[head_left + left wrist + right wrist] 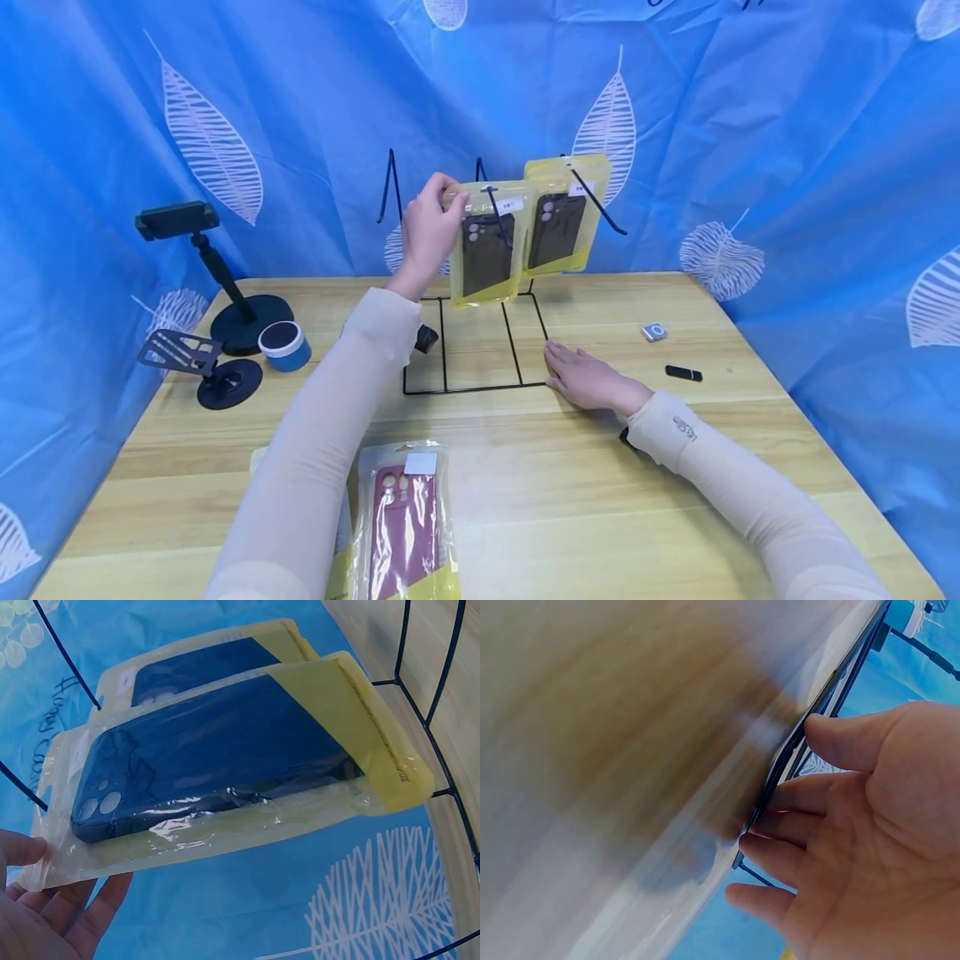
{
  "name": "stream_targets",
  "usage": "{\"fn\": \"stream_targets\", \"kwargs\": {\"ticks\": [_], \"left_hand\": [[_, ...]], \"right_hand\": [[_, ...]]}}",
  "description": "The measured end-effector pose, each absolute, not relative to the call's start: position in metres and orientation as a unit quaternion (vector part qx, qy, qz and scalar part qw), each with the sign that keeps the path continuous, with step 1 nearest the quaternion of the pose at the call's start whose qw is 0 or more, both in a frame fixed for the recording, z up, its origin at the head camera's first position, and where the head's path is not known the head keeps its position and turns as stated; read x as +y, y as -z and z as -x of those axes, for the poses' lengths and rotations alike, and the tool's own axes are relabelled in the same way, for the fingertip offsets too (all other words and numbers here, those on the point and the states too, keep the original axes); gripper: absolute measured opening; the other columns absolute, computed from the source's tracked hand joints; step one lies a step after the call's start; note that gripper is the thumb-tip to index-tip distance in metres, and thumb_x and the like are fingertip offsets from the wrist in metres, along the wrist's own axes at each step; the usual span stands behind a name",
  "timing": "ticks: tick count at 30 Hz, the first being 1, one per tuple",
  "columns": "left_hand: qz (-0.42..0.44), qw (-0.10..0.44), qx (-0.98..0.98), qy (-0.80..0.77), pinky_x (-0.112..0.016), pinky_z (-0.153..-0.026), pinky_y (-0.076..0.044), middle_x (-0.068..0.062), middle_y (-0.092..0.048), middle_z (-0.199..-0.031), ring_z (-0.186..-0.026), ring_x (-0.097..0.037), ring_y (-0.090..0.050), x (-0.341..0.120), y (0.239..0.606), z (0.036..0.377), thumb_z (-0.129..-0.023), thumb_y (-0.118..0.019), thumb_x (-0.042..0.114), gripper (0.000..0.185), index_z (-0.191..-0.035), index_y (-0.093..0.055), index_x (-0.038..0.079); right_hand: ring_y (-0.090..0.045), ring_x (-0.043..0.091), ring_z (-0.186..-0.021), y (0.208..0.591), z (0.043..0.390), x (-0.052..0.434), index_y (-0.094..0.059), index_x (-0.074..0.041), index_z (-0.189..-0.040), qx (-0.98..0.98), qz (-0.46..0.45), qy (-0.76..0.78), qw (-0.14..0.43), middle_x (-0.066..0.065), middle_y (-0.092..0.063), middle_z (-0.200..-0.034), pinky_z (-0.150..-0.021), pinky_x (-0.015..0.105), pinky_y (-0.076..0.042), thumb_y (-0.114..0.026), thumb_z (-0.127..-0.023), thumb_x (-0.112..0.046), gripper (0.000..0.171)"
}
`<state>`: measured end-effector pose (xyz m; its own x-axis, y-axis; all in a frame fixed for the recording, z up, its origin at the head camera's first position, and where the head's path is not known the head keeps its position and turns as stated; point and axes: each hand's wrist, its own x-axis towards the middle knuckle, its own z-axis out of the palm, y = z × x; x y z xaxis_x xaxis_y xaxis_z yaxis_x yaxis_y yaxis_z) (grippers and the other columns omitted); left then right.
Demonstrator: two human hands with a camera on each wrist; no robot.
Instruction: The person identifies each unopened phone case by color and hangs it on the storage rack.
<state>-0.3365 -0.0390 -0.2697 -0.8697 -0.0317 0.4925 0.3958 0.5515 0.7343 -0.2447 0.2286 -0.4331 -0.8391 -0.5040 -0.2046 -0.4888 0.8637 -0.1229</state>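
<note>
My left hand (432,232) pinches the upper left corner of a dark phone case in a clear and yellow pouch (487,254). The pouch's top hole is at the middle hook of a black wire display rack (443,350), and the hook's tip sticks out in front. Just right of it and farther back, a second pouched dark phone case (558,225) hangs on the right hook. My right hand (588,379) rests at the front right corner of the rack's base. In the right wrist view its fingers (795,829) are fairly straight against the wire.
A pink phone case in a pouch (405,525) lies at the front, partly beside another pouch under my left sleeve. Black phone stands (243,321) and a blue round tub (285,346) stand at the left. A small silver player (654,332) and a black stick (683,373) lie right.
</note>
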Motion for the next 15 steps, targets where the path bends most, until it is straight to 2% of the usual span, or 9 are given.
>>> {"fn": "stream_targets", "kwargs": {"ticks": [8,15], "left_hand": [[0.087,0.225,-0.850,0.468,-0.028,-0.051,-0.034,-0.001,-0.063,-0.081,-0.054,-0.015,-0.044,-0.039,0.271,0.346,-0.103,-0.052,0.039,0.029,-0.117,-0.062,0.015],[0.077,0.223,-0.854,0.463,-0.030,-0.057,-0.038,-0.002,-0.065,-0.087,-0.062,-0.018,-0.050,-0.038,0.271,0.356,-0.103,-0.050,0.041,0.031,-0.119,-0.060,0.017]], "right_hand": [[-0.025,0.038,-0.150,0.434,0.245,0.230,-0.028,0.009,-0.152,0.957,0.267,0.018,0.111,0.026,-0.022,-0.161,-0.120,0.059,-0.024,-0.040,-0.107,-0.029,0.060],[-0.024,0.037,-0.150,0.434,0.245,0.229,-0.028,0.007,-0.152,0.958,0.263,0.019,0.114,0.024,-0.022,-0.162,-0.120,0.059,-0.024,-0.040,-0.107,-0.030,0.060]]}}
